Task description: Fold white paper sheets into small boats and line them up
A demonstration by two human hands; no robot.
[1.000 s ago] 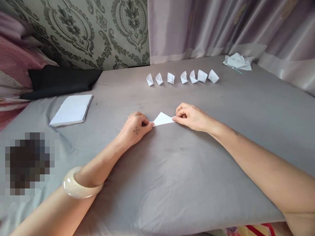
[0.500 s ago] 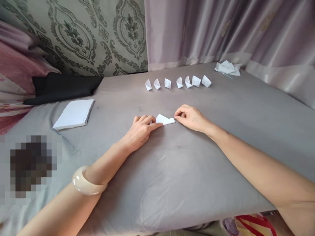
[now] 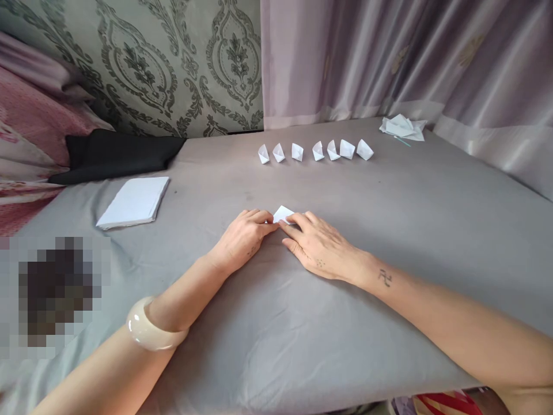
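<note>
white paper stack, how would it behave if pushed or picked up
The white paper stack would probably sag if lifted by one edge, since it looks like thin sheets. Its uneven edges suggest these could slide apart. Lying flat, it seems unlikely to roll or tip.

Left hand [image 3: 244, 239]: bare. Cluster of small dark dots [image 3: 251, 252] on the skin, behind the base of the thumb [image 3: 268, 228]. Left forearm [image 3: 196, 291]: bare, one bangle [image 3: 151, 336] worn well back from the left fingers [image 3: 260, 217]. Bangle cream, thick, rounded outer face, glossy with white highlights. Right hand [image 3: 330, 251]: bare. Second dot cluster [image 3: 320, 263], thumb side, behind the right fingers [image 3: 300, 221]. Right forearm [image 3: 432, 308]: bare. Dark angular mark [image 3: 385, 278], crossed lines with hooked ends, near the wrist, farther from the right fingers than the dots.
</note>
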